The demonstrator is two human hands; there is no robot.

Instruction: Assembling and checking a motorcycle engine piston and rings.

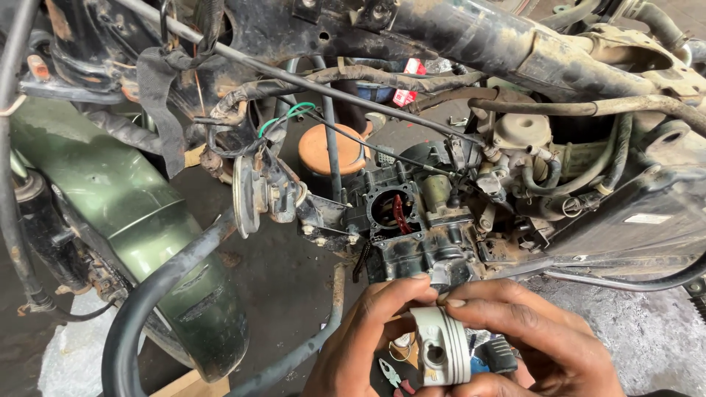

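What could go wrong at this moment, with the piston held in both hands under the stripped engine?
1. The pale metal piston is pinched only by fingertips of the left hand and right hand; a slip could drop it onto the small pliers and parts below.
2. The black engine block looks grimy, so dirt might get onto the piston.
3. Loose wires and the thin cable hang nearby and could snag.

The light is soft daylight, brighter on the right. The shiny white piston (440, 345) gleams a little. Dark shadows fill the spaces under the black frame (441, 29). The picture is mostly sharp, and the green fender (125, 220) shows a dull shine.
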